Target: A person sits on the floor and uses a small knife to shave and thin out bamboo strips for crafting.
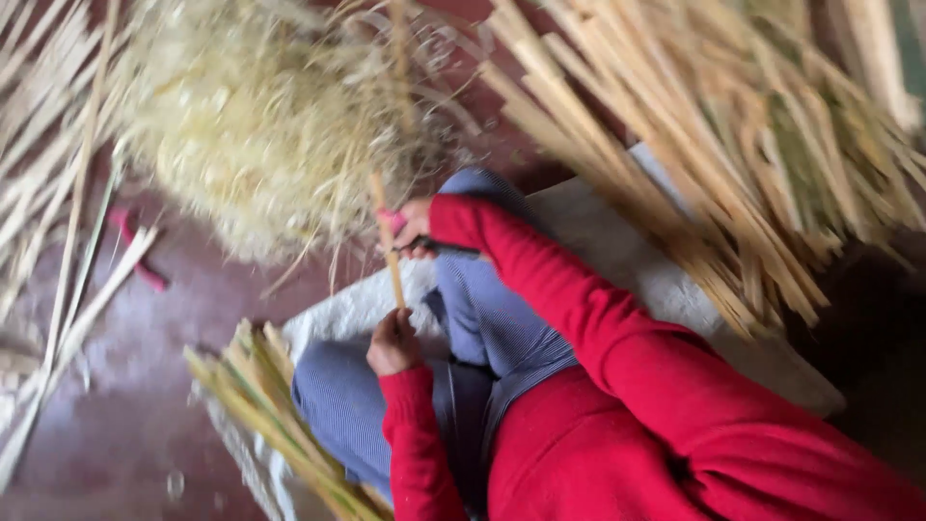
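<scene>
- While the frame is motion-blurred, I read the left hand as closed in a fist round the lower end of a thin bamboo strip, which stands nearly upright over the lap.
- I see the right hand higher up the same strip, fingers curled tight on a dark blade with a pink handle end; the edge seems to lie against the strip, but I cannot tell the exact contact.
- Risk, as I judge it: the blade sits between the two hands, so a slip along the strip could run towards the left fist or the blue striped trousers beneath.
- Risk: the strip is thin and long, so uneven pressure could split it off-line or snap it.
- Risk: the pale heap of shavings lies just beyond the strip's top end; loose fibres could snag it.
- Split bamboo slats are piled to the right, near the elbow, and a greenish bundle lies beside the left knee on a white mat; a sudden pull could knock either.
- Red sleeves cover both arms to the wrist.
</scene>
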